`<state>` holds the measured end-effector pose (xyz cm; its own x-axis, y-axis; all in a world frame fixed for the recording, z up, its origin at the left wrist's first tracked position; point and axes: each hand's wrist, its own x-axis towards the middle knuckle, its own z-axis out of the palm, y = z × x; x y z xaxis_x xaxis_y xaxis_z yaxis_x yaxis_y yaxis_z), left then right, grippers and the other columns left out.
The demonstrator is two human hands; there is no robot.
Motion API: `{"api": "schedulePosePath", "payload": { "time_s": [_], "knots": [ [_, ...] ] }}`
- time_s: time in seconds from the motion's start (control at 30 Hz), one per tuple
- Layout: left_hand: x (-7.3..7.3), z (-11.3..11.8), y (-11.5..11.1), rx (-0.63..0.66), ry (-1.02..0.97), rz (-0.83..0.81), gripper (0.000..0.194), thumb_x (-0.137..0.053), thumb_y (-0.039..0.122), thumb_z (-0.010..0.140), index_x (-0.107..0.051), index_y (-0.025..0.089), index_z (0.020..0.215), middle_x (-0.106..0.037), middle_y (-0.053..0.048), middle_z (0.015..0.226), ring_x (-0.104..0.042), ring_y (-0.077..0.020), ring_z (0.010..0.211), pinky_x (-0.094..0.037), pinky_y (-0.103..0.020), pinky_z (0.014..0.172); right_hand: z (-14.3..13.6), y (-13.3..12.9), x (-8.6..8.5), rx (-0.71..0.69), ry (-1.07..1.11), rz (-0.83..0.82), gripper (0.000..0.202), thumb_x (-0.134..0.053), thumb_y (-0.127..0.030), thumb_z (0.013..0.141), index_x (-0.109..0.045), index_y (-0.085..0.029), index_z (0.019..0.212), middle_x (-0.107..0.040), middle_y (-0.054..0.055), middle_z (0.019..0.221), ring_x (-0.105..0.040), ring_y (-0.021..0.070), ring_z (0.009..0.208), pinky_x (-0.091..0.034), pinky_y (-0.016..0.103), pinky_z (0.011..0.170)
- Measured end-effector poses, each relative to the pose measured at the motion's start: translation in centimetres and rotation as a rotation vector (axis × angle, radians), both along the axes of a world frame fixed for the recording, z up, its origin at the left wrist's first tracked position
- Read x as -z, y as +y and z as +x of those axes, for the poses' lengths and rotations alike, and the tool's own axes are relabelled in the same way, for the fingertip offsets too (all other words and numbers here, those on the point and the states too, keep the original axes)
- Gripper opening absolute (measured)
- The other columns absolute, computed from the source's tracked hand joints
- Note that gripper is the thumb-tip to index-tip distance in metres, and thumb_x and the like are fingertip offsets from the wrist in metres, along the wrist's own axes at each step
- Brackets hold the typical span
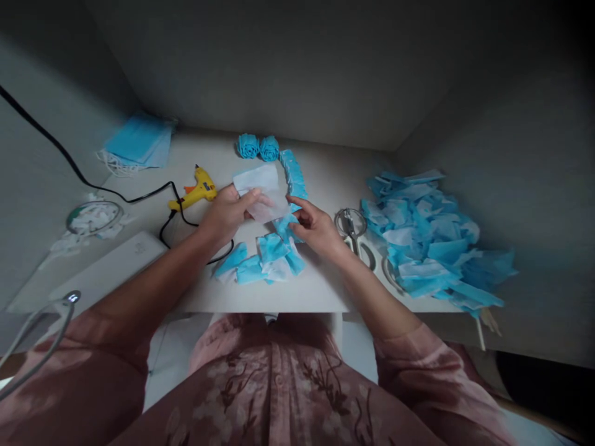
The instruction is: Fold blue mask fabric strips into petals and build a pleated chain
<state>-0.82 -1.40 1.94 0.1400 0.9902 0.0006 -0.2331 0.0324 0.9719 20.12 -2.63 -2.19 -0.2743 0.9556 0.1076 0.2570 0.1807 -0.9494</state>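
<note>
A pale, thin square of mask fabric (266,201) is pinched in my left hand (230,210), its thumb on top and fingers showing faintly behind it. My right hand (317,226) is at the right edge of this square. Its forefinger and thumb are apart, and the forefinger tip appears to touch the edge. A pleated blue strip (292,173) curves away beyond my right fingers; its near end is partly hidden. Two blue rolled fabric roses (258,147) sit beyond the square. Several loose blue and white fabric pieces (264,260) lie nearer to me.
A yellow glue gun (199,189) with a black cord lies left, beside a white box (111,266). Blue masks (139,141) are stacked back left, above a dish of white scraps (95,217). Scissors (354,232) and a large blue fabric heap (423,229) occupy the right.
</note>
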Motion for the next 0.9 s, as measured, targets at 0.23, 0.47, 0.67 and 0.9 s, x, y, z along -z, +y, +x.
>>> {"api": "schedulePosePath", "payload": {
  "time_s": [0.23,0.47,0.67,0.9],
  "knots": [
    [0.9,-1.1,1.5,-0.105,-0.124,-0.027,0.012,-0.067,0.025,0.086,-0.066,0.015,0.091,-0.074,-0.005,0.079,-0.069,-0.0156,0.071,-0.055,-0.026,0.066,0.7,-1.0,-1.0,-0.146,0.03,-0.085,0.052,-0.063,-0.033,0.087,-0.056,-0.024,0.138,-0.066,0.0,0.087,-0.056,0.0119,0.07,-0.046,0.026,0.064],
    [1.5,-1.1,1.5,-0.077,-0.105,-0.111,0.011,-0.065,0.023,0.086,-0.063,0.013,0.091,-0.073,-0.005,0.075,-0.066,-0.0129,0.058,-0.049,-0.023,0.054,-0.7,-3.0,-2.8,-0.487,-0.246,0.191,0.059,-0.066,-0.025,0.088,-0.051,-0.027,0.145,-0.068,0.008,0.132,-0.063,0.0226,0.12,-0.051,0.042,0.101],
    [2.1,-1.1,1.7,-0.061,-0.137,-0.105,0.024,-0.073,0.028,0.083,-0.06,0.013,0.097,-0.073,-0.005,0.075,-0.066,-0.0124,0.056,-0.048,-0.022,0.053,-2.0,-4.9,-3.7,-0.457,-0.605,0.774,0.04,-0.052,-0.015,0.096,-0.059,-0.023,0.135,-0.072,0.01,0.124,-0.061,0.0248,0.117,-0.05,0.043,0.095],
    [2.2,-1.4,1.8,-0.056,-0.168,-0.104,0.021,-0.069,0.025,0.084,-0.058,0.013,0.096,-0.074,-0.006,0.077,-0.067,-0.0129,0.056,-0.049,-0.024,0.054,-1.8,-6.0,-2.5,-0.619,-0.688,0.667,0.042,-0.043,-0.013,0.097,-0.061,-0.019,0.134,-0.075,0.009,0.112,-0.068,0.0211,0.099,-0.056,0.039,0.089]
  ]
}}
